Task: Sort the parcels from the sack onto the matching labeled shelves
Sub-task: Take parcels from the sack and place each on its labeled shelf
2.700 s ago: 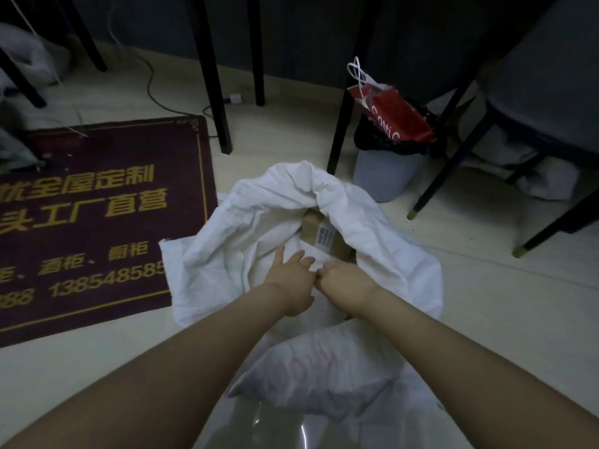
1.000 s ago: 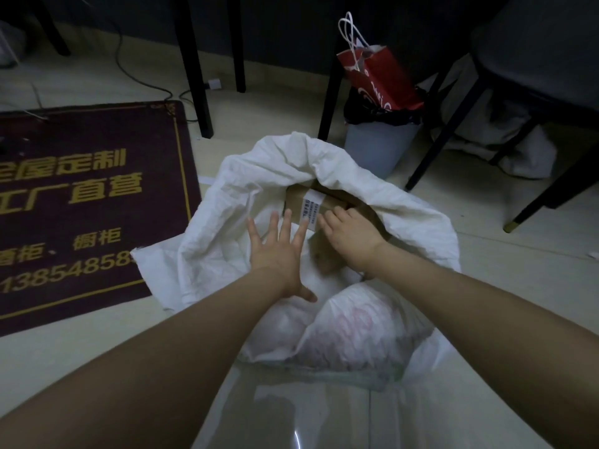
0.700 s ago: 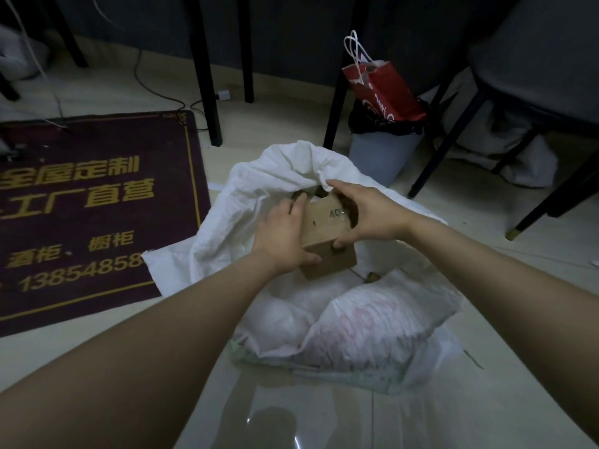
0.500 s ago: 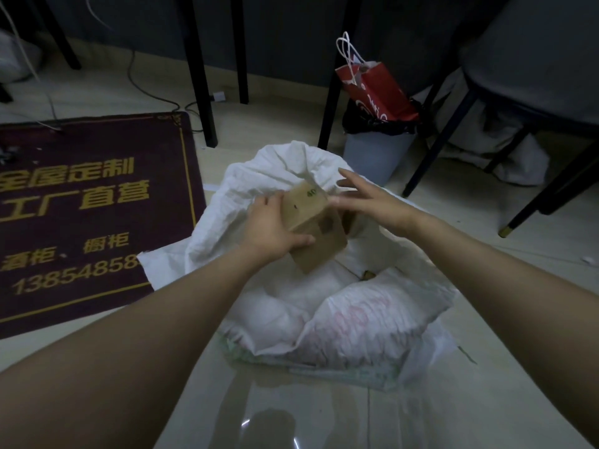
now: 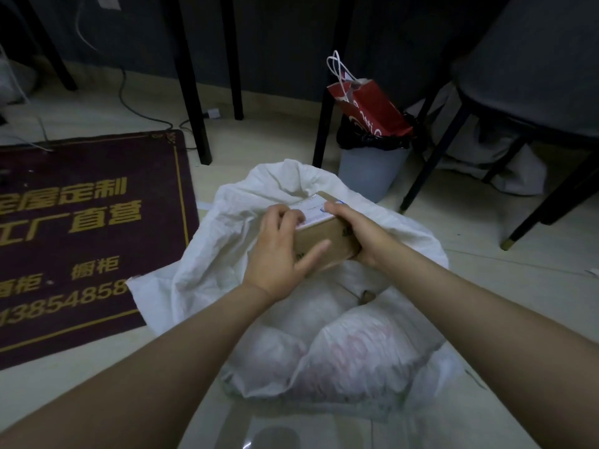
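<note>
Here the pale floor (image 5: 486, 286) carries a dark red mat (image 5: 81, 247) with gold lettering on the left and an open white sack (image 5: 227, 254) in the middle. Behind the sack stands a grey bin (image 5: 369, 173) with a red paper bag (image 5: 369, 108) in it. Above the sack's mouth, both hands hold a brown cardboard parcel (image 5: 334, 241): the left hand (image 5: 278, 254) clasps its left end, the right hand (image 5: 359, 231) grips its right end. A white label (image 5: 314, 212) lies on top.
</note>
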